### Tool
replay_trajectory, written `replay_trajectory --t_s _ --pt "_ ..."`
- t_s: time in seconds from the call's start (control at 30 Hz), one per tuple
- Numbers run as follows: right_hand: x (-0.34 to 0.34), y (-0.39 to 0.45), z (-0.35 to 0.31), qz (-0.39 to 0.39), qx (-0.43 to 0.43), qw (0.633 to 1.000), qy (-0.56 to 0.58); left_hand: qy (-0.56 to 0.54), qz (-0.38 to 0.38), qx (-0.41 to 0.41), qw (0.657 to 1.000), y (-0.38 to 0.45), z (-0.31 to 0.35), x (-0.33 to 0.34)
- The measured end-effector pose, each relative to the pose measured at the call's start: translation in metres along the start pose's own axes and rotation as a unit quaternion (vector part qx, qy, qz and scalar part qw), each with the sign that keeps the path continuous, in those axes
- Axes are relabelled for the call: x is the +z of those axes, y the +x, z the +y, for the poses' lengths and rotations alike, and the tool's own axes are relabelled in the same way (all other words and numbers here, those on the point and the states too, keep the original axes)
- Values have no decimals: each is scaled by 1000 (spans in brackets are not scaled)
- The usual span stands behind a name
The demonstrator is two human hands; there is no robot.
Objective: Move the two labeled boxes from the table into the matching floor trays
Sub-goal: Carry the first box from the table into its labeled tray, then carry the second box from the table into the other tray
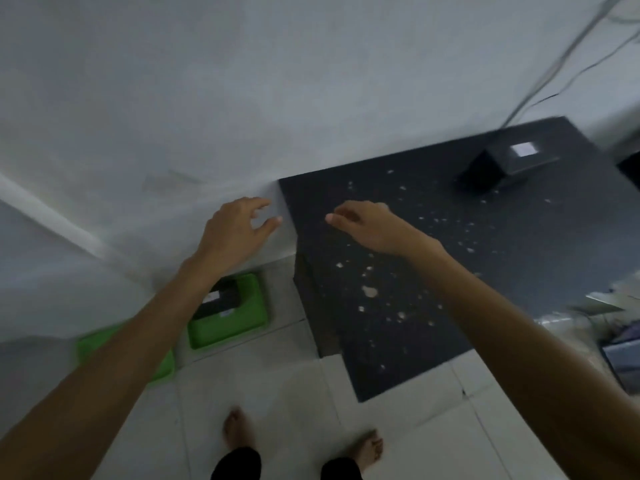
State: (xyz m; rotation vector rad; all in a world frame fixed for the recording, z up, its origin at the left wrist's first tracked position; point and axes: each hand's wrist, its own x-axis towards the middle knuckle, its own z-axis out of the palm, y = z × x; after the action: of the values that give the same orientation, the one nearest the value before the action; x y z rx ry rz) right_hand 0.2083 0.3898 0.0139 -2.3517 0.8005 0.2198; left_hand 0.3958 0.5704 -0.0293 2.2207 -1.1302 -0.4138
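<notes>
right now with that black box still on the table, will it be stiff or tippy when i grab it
The box looks stiff: its edges are straight and its faces flat. It sits low and broad on the table, so it probably won't tip or roll. It is small next to either hand, so likely light, though the picture can't show weight. Both the left hand and right hand are empty.

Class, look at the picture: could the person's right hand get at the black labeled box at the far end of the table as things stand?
Probably yes. The right hand hangs open and empty above the table, and nothing stands between it and the black box, though the box sits well beyond it.
</notes>
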Motion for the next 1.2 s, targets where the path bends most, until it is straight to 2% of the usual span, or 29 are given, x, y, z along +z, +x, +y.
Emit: replay_trajectory --t_s 0.2,0.33,0.47,0.63,0.83,0.93,1.1,1.2 --pt "-67 -99 122 125 18 987 98 -75 9 8 997 3 145 70" --pt "-100 -147 197 179 44 976 117 -73 -18 31 997 9 222 123" --pt "-131 -167 265 186 73 972 127 -94 -63 49 992 25 289 169" --pt "-155 -164 341 94 115 984 101 -76 -105 63 990 63 340 224" --pt "-190 -137 410 70 134 985 78 -79 -196 28 977 124 378 284" --pt "-221 -118 437 67 156 983 74 -123 -215 -8 969 159 404 305" --pt "-275 -72 486 136 173 973 65 -190 -218 -109 951 224 433 339" --pt "-296 -38 512 150 183 969 65 -201 -225 -162 939 255 446 367"
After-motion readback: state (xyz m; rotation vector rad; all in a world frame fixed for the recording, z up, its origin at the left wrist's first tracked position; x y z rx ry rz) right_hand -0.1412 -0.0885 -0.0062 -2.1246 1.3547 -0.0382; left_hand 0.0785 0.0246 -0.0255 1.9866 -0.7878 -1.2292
